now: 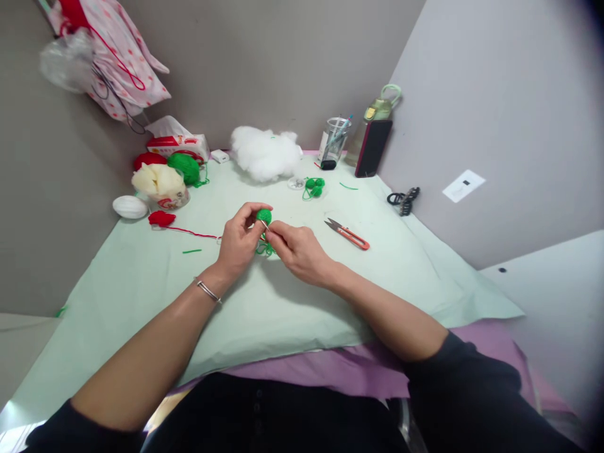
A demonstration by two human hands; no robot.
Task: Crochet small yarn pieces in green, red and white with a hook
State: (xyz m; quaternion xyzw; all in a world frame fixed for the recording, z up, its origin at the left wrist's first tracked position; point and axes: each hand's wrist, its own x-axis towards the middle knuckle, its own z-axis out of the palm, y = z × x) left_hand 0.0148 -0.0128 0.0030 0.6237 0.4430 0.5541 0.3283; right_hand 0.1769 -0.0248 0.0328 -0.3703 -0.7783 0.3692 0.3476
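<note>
Green crochet ball (263, 216) (one) pinched by left hand (240, 242); right hand (298, 250) grips needle (265, 224).

The hands are meeting at frame centre, the left hand (238, 242) touching the right hand (299, 251), with a crochet piece (263, 216) between their fingertips. Scissors (348, 233) are lying just right. Stuffing (265, 153) is sitting behind, a cup (335, 139) standing at its right.

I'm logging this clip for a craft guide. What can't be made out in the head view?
- Tool at the green crocheted piece: too small, covered by the left hand and right hand; hook or needle unclear.
- Cup contents: too small.
- Hanging bag: cut off by the top edge.
- Bottle: partly hidden behind the phone.
</note>
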